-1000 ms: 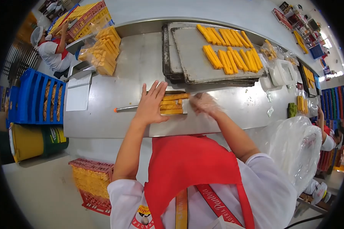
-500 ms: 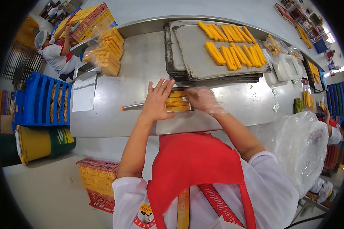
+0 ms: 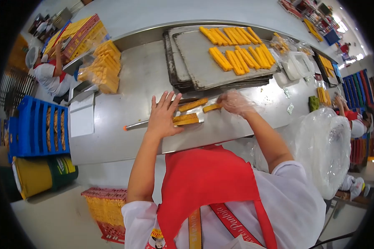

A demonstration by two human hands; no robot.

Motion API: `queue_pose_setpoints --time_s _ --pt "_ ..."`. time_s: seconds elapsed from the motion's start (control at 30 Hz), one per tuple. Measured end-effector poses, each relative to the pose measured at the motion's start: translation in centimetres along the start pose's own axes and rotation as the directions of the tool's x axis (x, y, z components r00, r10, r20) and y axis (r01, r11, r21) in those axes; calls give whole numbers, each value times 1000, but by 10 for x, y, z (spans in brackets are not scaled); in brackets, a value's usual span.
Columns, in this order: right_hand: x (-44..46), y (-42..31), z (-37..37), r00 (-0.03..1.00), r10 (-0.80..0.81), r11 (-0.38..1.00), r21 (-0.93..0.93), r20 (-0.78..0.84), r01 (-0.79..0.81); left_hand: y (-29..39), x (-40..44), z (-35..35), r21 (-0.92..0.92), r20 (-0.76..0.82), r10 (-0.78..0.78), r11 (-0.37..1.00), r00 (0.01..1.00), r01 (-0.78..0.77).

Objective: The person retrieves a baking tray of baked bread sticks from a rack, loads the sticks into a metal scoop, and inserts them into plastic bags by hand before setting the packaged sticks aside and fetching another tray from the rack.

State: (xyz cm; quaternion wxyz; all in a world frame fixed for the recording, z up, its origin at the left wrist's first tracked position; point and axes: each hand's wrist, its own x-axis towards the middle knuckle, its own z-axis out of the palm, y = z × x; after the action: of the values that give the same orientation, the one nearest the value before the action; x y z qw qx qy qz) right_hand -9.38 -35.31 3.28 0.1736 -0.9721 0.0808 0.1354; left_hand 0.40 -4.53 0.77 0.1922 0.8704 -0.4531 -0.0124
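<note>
My left hand [image 3: 164, 115] lies bare with its fingers spread, beside several yellow-orange bread sticks [image 3: 185, 119] and over a thin metal bar with an orange tip [image 3: 136, 125]. One browner stick [image 3: 193, 104] lies at an angle above the others, near a dark metal edge. My right hand [image 3: 236, 103], in a clear plastic glove, pinches the end of another bread stick [image 3: 212, 108], just right of the group. What the sticks near my left hand rest in is partly hidden; a shiny edge shows beside them.
Stacked baking trays [image 3: 187, 62] hold rows of bread sticks at the back. Bagged sticks [image 3: 106, 68] and a notebook [image 3: 82, 118] sit at left. White plastic containers [image 3: 299, 66] and a large clear bag [image 3: 320, 153] are at right. Co-workers [image 3: 52, 76] stand nearby.
My right hand has moved right, away from the group, with a bread stick in its fingers. The sticks by my left hand have spread apart. The view has shifted slightly.
</note>
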Motion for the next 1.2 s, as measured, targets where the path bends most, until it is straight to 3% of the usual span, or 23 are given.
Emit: queue_pose_setpoints --time_s 0.1,0.17,0.23,0.3,0.43,0.53,0.6,0.67,0.7,0.73,0.77,0.8,0.83,0.9,0.97,1.03,1.1,1.2 --pt "-2 8 36 983 -13 994 107 -184 33 6 2 1 6 13 -29 1000 999 29" --pt "-10 -4 47 994 -69 993 -106 -84 60 9 5 2 25 32 -30 999 999 29" --pt "-24 -1 71 898 -297 947 -222 -325 233 9 4 5 67 37 -28 997 999 26" --pt "-37 -17 57 971 -86 995 -76 -225 71 5 1 6 76 18 -14 997 1000 13" --pt "-53 7 61 987 -13 997 -79 -162 0 9 2 5 84 29 -33 996 999 30" --pt "-45 45 62 996 14 975 -221 -83 -32 9 2 10 108 14 -82 991 997 80" --pt "-36 80 27 952 181 980 32 246 -194 9 3 11 109 34 -114 988 993 110" --pt "-38 131 -38 994 104 943 319 -20 -93 12 2 12 105 53 -163 982 985 157" --pt "-34 170 -70 963 60 964 265 -263 12 14 1 12 97 55 -187 979 981 181" --pt "-54 179 -132 927 286 839 531 -242 -119 15 1 12 91 58 -212 974 976 206" --pt "-58 212 -166 867 408 673 736 -285 -75 16 0 14 94 58 -217 973 974 211" --pt "-56 253 -193 731 490 684 730 -475 16 16 -2 16 178 41 -255 953 966 244" --pt "-63 268 -222 558 570 606 767 -604 211 20 -3 17 261 26 -291 925 956 275" --pt "-49 356 -255 281 700 583 753 -656 305 39 2 13 269 30 -390 890 920 369" --pt "-58 389 -295 87 755 629 755 -650 186 48 3 22 270 22 -493 841 870 469" --pt "-52 455 -330 62 741 656 740 -669 147 43 -1 32 282 -70 -472 836 879 471" --pt "-41 521 -367 -28 720 685 716 -694 -137 51 3 29 314 -64 -470 828 881 464" --pt "-26 571 -407 -45 712 689 710 -700 -147 61 13 22 410 0 -467 807 885 425"
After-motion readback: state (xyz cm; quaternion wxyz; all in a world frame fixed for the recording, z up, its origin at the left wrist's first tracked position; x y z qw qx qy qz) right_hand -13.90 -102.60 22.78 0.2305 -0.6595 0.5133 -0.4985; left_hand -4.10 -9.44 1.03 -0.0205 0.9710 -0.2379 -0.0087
